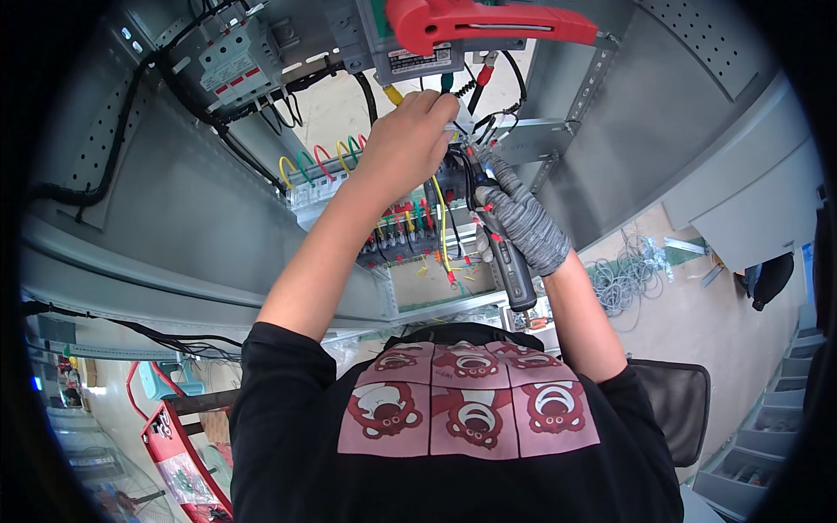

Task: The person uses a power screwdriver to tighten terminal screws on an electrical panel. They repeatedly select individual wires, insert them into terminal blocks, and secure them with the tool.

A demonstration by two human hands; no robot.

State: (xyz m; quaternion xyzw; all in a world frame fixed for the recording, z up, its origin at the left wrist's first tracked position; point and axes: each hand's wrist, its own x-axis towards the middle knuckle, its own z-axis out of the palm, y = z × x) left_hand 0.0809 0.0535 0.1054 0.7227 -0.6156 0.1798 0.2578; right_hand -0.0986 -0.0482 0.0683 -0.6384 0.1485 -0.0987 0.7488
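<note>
My bare left hand [408, 144] reaches into the metal cabinet, just under the switch with the red handle [488, 24]. Its fingers are curled in among thin wires, and their tips are hidden, so what they pinch cannot be made out. In a grey knitted glove, my right hand [525, 220] is closed around a dark pen-shaped electric screwdriver [513, 277], its rear end pointing toward me. Black wires [469, 174] with red end sleeves run beside the gloved fingers. A yellow wire [443, 222] hangs down between the two hands.
Left of my hands, a terminal row [318, 190] carries looped coloured wires. A white breaker [240, 74] sits at upper left. Grey cabinet walls [610, 161] enclose both sides. Loose grey cable [629, 277] lies on the floor at right, and a red-framed cart [179, 462] stands at lower left.
</note>
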